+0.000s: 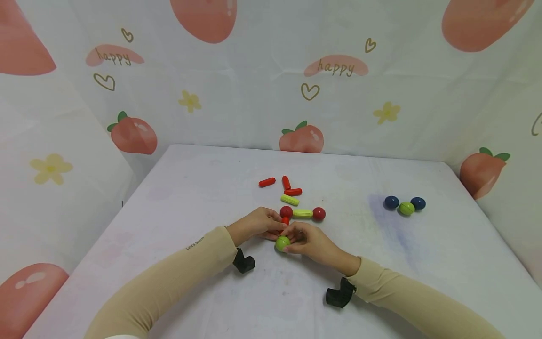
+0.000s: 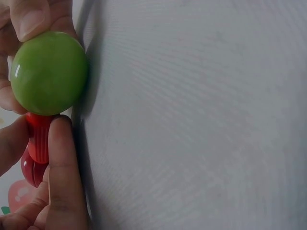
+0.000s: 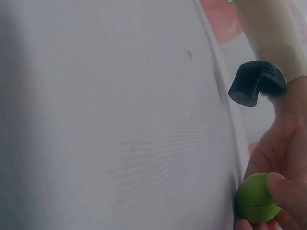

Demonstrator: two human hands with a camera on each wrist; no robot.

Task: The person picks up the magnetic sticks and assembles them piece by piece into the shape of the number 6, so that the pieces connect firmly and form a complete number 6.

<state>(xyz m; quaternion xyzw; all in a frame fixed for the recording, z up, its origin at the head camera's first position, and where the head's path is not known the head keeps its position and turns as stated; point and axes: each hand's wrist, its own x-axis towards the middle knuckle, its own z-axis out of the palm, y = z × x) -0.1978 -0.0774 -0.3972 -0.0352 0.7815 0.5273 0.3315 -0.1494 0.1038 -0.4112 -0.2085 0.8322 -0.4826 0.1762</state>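
Observation:
A green ball [image 1: 282, 244] sits in the grip of my right hand [image 1: 313, 242], with the thumb on its near side. My left hand [image 1: 259, 222] pinches a ribbed red rod [image 2: 39, 139] between thumb and finger. In the left wrist view the rod's end meets the green ball. At the rod's other end is a red ball [image 1: 286, 211], from which a yellow-green rod [image 1: 302, 213] runs right to a second red ball [image 1: 319, 213]. The right wrist view shows the green ball [image 3: 256, 199] low on the right, partly covered by fingers.
Beyond the hands lie a loose yellow-green rod [image 1: 290, 200] and several red rods [image 1: 267, 182]. Far to the right, two dark blue balls [image 1: 391, 202] flank another green ball [image 1: 407, 208]. A printed cloth [image 1: 254, 94] hangs behind the white table [image 1: 203, 179].

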